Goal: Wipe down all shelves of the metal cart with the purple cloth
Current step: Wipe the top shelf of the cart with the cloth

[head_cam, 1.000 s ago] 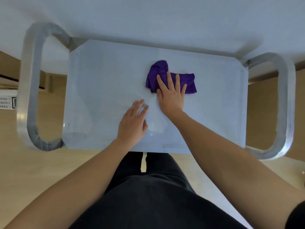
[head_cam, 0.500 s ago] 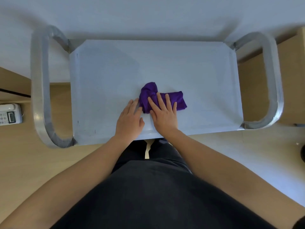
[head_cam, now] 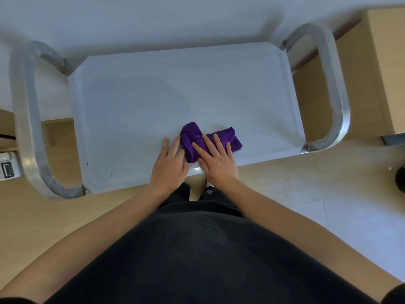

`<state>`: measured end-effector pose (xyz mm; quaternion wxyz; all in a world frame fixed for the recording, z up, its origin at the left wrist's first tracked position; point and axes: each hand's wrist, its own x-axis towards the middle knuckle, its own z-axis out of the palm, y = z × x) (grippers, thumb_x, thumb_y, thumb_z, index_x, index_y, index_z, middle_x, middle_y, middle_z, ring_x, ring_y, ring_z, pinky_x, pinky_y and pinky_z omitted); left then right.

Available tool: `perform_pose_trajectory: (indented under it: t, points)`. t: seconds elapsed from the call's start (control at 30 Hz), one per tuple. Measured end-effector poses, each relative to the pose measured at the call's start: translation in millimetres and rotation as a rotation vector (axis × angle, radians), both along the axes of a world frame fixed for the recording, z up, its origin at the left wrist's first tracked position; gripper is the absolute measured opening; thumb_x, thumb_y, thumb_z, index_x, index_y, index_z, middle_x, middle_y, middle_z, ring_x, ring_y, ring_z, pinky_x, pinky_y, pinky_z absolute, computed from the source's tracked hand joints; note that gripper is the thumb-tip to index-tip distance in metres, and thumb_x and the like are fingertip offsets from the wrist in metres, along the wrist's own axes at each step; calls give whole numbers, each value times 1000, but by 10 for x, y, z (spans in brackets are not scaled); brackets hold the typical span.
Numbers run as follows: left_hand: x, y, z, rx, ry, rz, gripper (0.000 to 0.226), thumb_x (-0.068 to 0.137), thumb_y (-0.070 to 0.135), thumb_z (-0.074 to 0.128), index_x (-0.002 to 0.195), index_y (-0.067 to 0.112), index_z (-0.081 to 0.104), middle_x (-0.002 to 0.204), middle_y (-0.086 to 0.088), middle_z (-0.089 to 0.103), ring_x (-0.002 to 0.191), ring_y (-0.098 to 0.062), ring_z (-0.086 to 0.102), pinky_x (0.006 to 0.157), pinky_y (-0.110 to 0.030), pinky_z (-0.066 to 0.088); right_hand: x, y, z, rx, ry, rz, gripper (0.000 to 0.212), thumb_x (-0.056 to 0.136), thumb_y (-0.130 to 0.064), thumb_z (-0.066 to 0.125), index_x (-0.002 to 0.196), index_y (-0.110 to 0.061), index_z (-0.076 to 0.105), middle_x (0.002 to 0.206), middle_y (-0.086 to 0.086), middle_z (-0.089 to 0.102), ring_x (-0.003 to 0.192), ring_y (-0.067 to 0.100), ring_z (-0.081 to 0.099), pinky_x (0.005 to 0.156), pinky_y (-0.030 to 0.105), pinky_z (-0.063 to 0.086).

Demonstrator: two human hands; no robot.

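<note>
At the near edge of the top shelf (head_cam: 153, 102) of the metal cart (head_cam: 26, 128), the purple cloth (head_cam: 232, 138) lies bunched under the right hand (head_cam: 215, 161). That hand's fingers are straight and slightly spread, pressing the cloth flat to the surface. The left hand (head_cam: 168, 166) rests palm-down just beside the cloth, fingers straight and close together; whether its fingertips touch the fabric is hard to tell. The step in hand looks like wiping the top shelf. The next move likely calls for sweeping the cloth sideways toward the corners with steady downward pressure, then reaching the lower shelves, which are hidden beneath this one.
</note>
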<state>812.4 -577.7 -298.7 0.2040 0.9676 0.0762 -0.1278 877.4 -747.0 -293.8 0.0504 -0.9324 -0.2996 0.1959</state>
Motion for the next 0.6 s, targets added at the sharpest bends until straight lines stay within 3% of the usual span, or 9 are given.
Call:
perform_pose_trajectory:
  t: [0.27, 0.4, 0.6]
  points:
    - [279, -705, 16, -39, -13, -77, 32, 95, 22, 48, 122, 8, 57, 153, -11, 34, 144, -28, 27, 111, -43, 38, 229, -804, 43, -69, 7, -31, 52, 103, -46, 24, 151, -46, 6, 163, -7, 11, 151, 23, -1, 121, 50, 5]
    - [390, -1041, 40, -31, 1, -131, 39, 93, 21, 49, 130, 9, 53, 154, -10, 34, 144, -29, 27, 111, -43, 37, 375, -1203, 39, -88, -1, -33, 52, 102, -49, 17, 152, -46, 4, 163, -7, 9, 151, 23, -2, 122, 49, 3]
    - [529, -1454, 134, -13, 5, -160, 50, 95, 18, 45, 143, 7, 42, 154, -7, 34, 145, -26, 26, 114, -39, 34, 577, -1682, 35, -73, -21, -78, 50, 104, -45, 23, 151, -46, 7, 163, -7, 11, 151, 23, -2, 122, 50, 5]
